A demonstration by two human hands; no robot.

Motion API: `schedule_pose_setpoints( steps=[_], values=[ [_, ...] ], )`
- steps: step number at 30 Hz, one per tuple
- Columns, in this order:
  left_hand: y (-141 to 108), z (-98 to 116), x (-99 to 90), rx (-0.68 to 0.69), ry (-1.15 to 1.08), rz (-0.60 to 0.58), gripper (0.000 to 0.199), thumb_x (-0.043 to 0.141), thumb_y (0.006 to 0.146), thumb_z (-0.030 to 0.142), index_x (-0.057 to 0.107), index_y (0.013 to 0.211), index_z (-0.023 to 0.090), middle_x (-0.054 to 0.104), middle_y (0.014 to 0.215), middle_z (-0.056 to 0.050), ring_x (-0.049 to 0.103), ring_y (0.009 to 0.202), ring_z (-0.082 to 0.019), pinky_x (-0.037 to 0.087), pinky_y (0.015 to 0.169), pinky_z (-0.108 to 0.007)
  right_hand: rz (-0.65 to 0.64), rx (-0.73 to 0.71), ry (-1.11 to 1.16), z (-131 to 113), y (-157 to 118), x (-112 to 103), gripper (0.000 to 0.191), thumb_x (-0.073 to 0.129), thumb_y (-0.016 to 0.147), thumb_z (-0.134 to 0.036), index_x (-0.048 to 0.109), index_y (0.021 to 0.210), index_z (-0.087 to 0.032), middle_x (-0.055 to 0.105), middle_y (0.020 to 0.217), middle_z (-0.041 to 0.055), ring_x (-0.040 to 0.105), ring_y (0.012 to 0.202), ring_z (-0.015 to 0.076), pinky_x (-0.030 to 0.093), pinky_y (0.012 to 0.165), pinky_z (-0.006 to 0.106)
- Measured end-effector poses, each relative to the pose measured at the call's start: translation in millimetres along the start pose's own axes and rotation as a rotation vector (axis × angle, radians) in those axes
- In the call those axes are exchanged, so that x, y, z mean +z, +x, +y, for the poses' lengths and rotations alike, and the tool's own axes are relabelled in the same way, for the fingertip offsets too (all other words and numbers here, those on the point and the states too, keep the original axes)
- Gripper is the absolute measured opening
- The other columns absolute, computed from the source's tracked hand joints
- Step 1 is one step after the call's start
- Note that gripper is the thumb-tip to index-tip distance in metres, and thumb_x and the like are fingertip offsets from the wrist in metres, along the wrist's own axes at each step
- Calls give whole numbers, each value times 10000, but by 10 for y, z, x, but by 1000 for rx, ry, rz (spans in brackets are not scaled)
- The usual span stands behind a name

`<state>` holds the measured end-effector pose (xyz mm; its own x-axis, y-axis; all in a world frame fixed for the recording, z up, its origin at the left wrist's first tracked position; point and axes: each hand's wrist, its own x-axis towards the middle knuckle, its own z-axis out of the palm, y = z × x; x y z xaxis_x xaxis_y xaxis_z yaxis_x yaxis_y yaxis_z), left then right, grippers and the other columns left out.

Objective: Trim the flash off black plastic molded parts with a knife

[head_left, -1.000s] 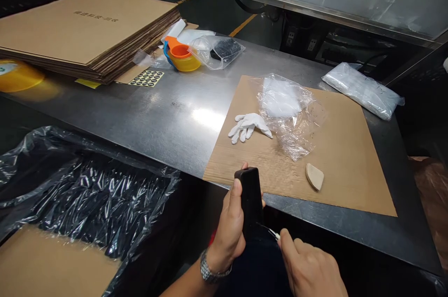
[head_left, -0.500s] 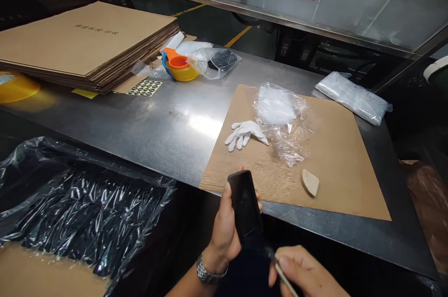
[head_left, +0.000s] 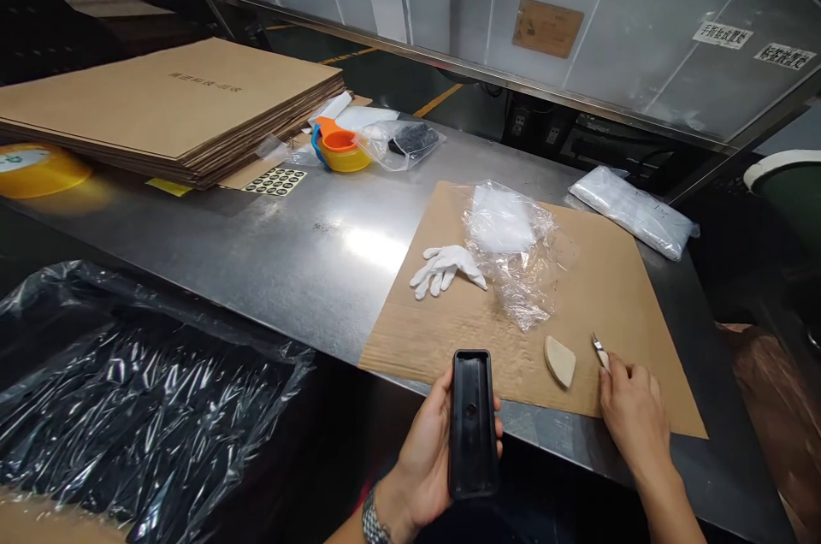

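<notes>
My left hand (head_left: 427, 450) is closed around a black rectangular plastic part (head_left: 473, 433), a shallow tray shape with a small hole in its floor, held in front of the table edge. My right hand (head_left: 634, 407) rests low on the cardboard sheet (head_left: 616, 270), its fingers on a small knife (head_left: 600, 351) with a short metal blade and pale handle. The blade points away from me; the palm hides most of the handle. Left of the knife lies a beige wedge-shaped pad (head_left: 560, 362). A white glove (head_left: 447, 269) lies farther back on the cardboard.
Crumpled clear plastic (head_left: 526, 296) with white sheets lies behind the glove. A wrapped packet (head_left: 634, 210) sits at the back right. Toward the left are a tape dispenser (head_left: 343, 155), stickers (head_left: 275, 181), stacked cardboard (head_left: 186, 108) and a tape roll (head_left: 38, 172). A black-lined box (head_left: 154, 407) stands lower left.
My right hand has moved forward and right with the knife, from beside the black part down onto the cardboard. The black part has turned, now showing its hollow side. The view has shifted.
</notes>
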<state>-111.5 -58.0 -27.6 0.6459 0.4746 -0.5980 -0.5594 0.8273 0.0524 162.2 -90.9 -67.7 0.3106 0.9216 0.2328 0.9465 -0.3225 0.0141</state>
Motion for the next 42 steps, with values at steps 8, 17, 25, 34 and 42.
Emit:
schedule_pose_setpoints(
  steps=[8,17,25,34,42],
  values=[
    [71,-32,-25,-86,90,-61,549,430,857,539,681,799,54,651,617,-86,621,533,-155,508,609,-278,26,-297,491,-646,-191,-334,290,400,939,-274,537,1179,-183,577,1005,88,548,957,192,491,781,319],
    [89,-89,-22,-210,165,50,582,424,852,562,678,743,49,670,546,-119,626,435,-161,488,456,-229,-204,-542,778,-1080,-71,-718,393,554,870,-254,494,1258,-237,507,1141,90,462,1081,216,467,884,371],
    [38,-40,80,-249,-31,-58,510,401,886,484,676,780,68,676,578,-85,638,477,-161,496,508,-239,-312,-665,753,-1148,-106,-921,273,555,871,-292,541,1128,-201,512,1027,82,449,953,220,432,796,365],
    [39,-68,54,-228,-48,-56,573,333,908,481,668,845,20,707,707,-150,683,682,-204,484,569,-227,-304,-788,790,-1316,-368,-774,442,326,950,-448,467,640,-166,518,679,15,430,718,165,306,662,322],
    [-77,-121,66,-277,120,103,590,371,874,558,666,745,64,649,524,-96,605,422,-141,472,436,-203,-384,-645,759,-1234,-214,-773,211,514,902,-302,514,727,-184,517,741,7,442,767,173,314,691,326]
  ],
)
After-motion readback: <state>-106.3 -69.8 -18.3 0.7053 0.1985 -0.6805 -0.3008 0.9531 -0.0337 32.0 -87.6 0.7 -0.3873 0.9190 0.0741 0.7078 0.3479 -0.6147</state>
